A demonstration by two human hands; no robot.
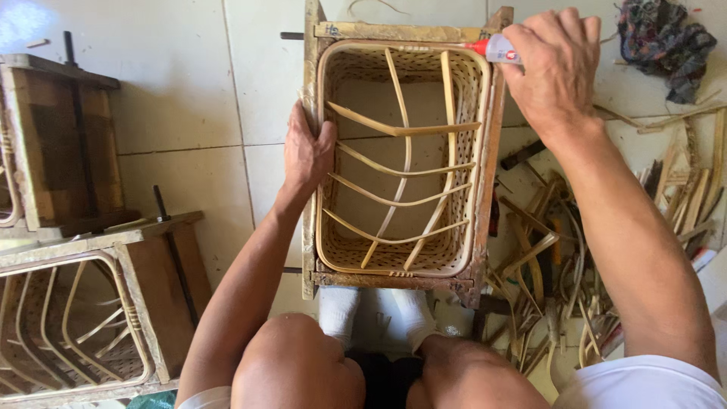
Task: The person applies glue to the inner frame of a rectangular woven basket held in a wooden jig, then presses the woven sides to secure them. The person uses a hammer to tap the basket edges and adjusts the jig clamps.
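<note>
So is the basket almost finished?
The woven basket already sits shaped inside its wooden frame, with bent strips braced across it. In hand: the left hand grips the frame's side while the right hand holds a small glue bottle at the far corner. How many spots remain unglued doesn't show.
</note>
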